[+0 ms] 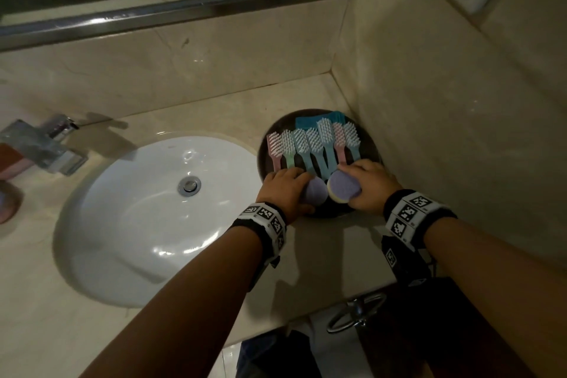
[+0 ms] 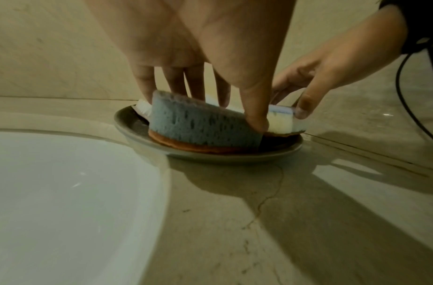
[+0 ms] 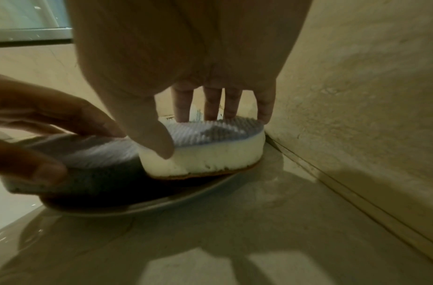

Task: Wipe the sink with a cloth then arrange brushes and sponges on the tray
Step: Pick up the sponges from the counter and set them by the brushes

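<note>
Two hands set two sponges on the tray.

The left hand (image 1: pixel 283 189) holds the blue sponge (image 2: pixel 198 125) with thumb in front and fingers behind, and it sits tilted at the front of the round dark tray (image 1: pixel 372 144). The right hand (image 1: pixel 369 186) holds the white sponge (image 3: pixel 210 156) the same way, just beside the blue one, with its purple top facing up. Seven brushes (image 1: pixel 313 141) lie side by side behind the sponges, bristles up, handles toward the hands. A teal cloth (image 1: pixel 306 121) sits at the back of the tray. The tray is on the counter (image 1: pixel 214 107), in the corner by the wall, right of the white sink (image 1: pixel 138 209).
</note>
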The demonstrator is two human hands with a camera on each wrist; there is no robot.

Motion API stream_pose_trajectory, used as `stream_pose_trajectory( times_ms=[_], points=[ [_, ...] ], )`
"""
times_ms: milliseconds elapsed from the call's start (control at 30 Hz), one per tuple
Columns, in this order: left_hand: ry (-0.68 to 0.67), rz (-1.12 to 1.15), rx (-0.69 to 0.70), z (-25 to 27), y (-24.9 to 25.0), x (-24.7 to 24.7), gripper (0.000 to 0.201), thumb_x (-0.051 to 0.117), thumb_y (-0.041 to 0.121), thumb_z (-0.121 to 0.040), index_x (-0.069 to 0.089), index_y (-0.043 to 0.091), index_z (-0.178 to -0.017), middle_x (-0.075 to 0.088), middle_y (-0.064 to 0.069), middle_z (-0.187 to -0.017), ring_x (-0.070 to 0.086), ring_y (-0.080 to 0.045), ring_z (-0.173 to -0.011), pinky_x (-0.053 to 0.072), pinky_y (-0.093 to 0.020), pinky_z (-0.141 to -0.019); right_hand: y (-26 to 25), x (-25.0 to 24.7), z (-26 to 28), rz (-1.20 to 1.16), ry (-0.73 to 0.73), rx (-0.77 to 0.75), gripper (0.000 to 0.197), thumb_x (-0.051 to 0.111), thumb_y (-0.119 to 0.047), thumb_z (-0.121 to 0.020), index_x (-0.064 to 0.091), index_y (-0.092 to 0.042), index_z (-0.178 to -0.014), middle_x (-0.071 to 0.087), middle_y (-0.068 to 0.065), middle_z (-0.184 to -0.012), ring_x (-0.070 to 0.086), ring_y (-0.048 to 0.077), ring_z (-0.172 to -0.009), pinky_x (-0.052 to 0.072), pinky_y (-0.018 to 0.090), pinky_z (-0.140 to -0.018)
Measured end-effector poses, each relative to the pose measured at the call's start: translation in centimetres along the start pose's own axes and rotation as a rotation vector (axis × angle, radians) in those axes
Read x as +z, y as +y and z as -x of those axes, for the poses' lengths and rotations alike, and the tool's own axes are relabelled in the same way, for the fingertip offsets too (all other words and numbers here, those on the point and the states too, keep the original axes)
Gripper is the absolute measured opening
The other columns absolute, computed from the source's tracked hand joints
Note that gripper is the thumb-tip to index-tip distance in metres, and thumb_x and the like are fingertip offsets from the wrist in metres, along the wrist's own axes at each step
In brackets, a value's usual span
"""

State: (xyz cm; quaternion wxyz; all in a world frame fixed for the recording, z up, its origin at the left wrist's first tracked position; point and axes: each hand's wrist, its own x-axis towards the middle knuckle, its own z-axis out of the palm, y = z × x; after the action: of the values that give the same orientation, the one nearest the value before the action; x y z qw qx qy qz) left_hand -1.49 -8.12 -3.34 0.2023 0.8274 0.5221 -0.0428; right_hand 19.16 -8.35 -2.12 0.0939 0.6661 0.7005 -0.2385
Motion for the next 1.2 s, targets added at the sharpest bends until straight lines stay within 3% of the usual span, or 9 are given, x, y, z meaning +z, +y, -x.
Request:
stream_pose_trajectory(
  times_ms=[367,500,667,800,967,1200],
  points=[
    [0.001,0.005,-0.005,0.1,-0.3,0.1,0.063,0.062,0.044,-0.082,0.041,0.023,-0.138,0.044,-0.003,-0.142,0.040,-0.025,-0.130,0.030,-0.038,-0.111,-0.8,0.2,-0.4,-0.034,-0.054,-0.008,0.078,0.064,-0.028,-0.080,0.026,-0.023,-0.148,0.027,0.005,-0.153,0.029,0.028,-0.139,0.029,0.042,-0.115],
    [-0.015,-0.033,-0.021,0.7,-0.3,-0.3,0.067,0.060,0.048,-0.083,0.034,0.026,-0.141,0.034,-0.001,-0.150,0.030,-0.024,-0.139,0.023,-0.046,-0.115,-1.0,-0.1,0.1,-0.018,-0.043,-0.009,0.078,0.063,-0.027,-0.080,0.026,-0.023,-0.148,0.025,0.004,-0.154,0.025,0.027,-0.141,0.026,0.047,-0.115],
    [0.017,-0.001,-0.073,3.0,-0.3,-2.8,0.068,0.051,0.047,-0.089,0.024,0.027,-0.147,0.019,0.000,-0.158,0.016,-0.022,-0.146,0.015,-0.048,-0.118,-2.6,-2.3,1.4,-0.015,0.024,-0.019,0.072,0.063,-0.026,-0.082,0.030,-0.024,-0.146,0.023,0.002,-0.155,0.024,0.026,-0.143,0.027,0.045,-0.115],
    [0.088,-0.012,-0.123,6.3,-1.5,-5.6,0.063,0.047,0.043,-0.093,0.022,0.025,-0.148,0.016,0.000,-0.158,0.016,-0.021,-0.146,0.013,-0.047,-0.118,-6.7,-4.7,1.9,-0.021,0.036,-0.098,0.061,0.059,-0.022,-0.086,0.036,-0.023,-0.143,0.029,0.007,-0.151,0.032,0.028,-0.138,0.032,0.042,-0.113],
    [0.183,-0.057,-0.217,11.3,-5.1,-9.6,0.060,0.044,0.042,-0.095,0.021,0.027,-0.148,0.014,0.001,-0.159,0.014,-0.020,-0.147,0.013,-0.046,-0.119,-13.6,-6.5,3.0,-0.022,0.054,-0.220,0.062,0.060,-0.021,-0.083,0.039,-0.019,-0.141,0.032,0.010,-0.147,0.036,0.030,-0.135,0.031,0.040,-0.114],
    [0.303,-0.075,-0.408,20.3,-12.9,-12.3,0.059,0.046,0.043,-0.093,0.025,0.027,-0.146,0.021,0.000,-0.157,0.024,-0.022,-0.144,0.023,-0.046,-0.116,-25.1,-6.7,4.3,0.056,0.068,-0.345,0.063,0.058,-0.025,-0.083,0.035,-0.029,-0.142,0.029,0.006,-0.148,0.035,0.028,-0.133,0.034,0.042,-0.111]
  ],
)
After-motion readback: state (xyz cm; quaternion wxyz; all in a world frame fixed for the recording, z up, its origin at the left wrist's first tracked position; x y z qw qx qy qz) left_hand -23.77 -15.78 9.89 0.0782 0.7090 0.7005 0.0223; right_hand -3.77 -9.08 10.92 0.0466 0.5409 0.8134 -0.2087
